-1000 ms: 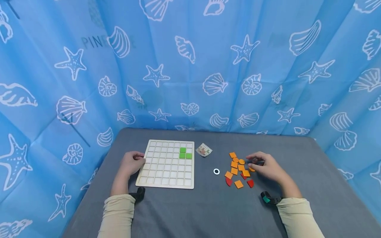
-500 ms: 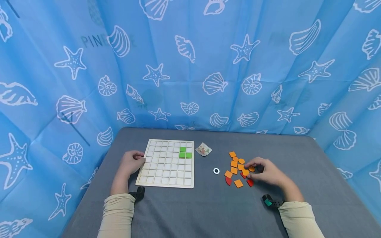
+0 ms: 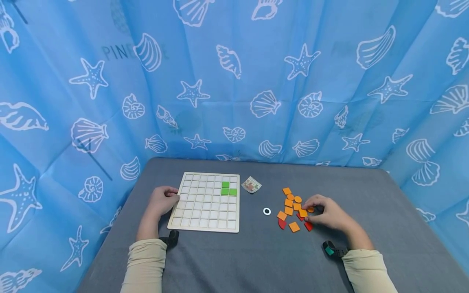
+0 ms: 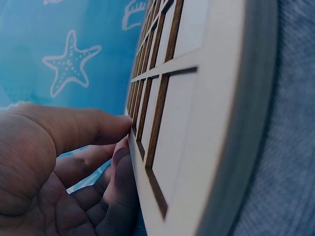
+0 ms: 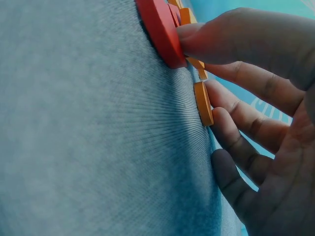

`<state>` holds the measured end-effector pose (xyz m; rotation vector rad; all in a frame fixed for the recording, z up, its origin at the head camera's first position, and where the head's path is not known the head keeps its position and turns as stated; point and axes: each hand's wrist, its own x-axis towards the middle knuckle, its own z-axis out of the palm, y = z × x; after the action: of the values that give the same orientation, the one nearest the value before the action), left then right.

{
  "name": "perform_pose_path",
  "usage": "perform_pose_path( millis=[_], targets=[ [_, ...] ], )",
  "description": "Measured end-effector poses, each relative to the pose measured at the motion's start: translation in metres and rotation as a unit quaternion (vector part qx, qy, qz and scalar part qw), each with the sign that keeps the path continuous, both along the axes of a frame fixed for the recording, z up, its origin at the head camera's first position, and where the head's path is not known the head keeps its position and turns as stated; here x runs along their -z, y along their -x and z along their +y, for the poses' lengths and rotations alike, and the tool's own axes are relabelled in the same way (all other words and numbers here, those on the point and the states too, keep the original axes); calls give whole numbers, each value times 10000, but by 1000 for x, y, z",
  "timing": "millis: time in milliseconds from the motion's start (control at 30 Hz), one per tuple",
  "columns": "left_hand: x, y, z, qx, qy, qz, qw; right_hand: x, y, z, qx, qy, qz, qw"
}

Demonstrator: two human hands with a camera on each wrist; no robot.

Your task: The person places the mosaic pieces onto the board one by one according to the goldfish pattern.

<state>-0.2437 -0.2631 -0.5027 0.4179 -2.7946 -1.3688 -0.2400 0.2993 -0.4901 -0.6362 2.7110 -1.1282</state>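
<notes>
Our left hand (image 3: 164,200) grips the board (image 3: 207,203) by its left edge. Our right hand (image 3: 325,212), thumb and finger slightly parted, brackets an orange square (image 3: 303,213) to its right — pinched, we can't tell; the crowding red piece (image 3: 309,226) could get dragged along.

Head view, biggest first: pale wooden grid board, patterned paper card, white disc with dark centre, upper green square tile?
1. Pale wooden grid board
2. Patterned paper card
3. White disc and upper green square tile: too alike to rank
</notes>
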Motion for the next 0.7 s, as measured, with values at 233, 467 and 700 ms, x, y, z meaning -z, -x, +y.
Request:
perform_pose_path(
  millis=[233, 467, 700],
  targets=[
    [0, 0, 0, -2, -31, 44, 10000, 1, -1, -2, 145, -109, 36, 9998],
    [1, -4, -2, 85, -154, 25, 9998, 0, -2, -5, 309, -157, 233, 9991],
    [0, -3, -2, 94, -200, -46, 9997, -5, 1, -16, 432, -7, 325, 9985]
  ],
)
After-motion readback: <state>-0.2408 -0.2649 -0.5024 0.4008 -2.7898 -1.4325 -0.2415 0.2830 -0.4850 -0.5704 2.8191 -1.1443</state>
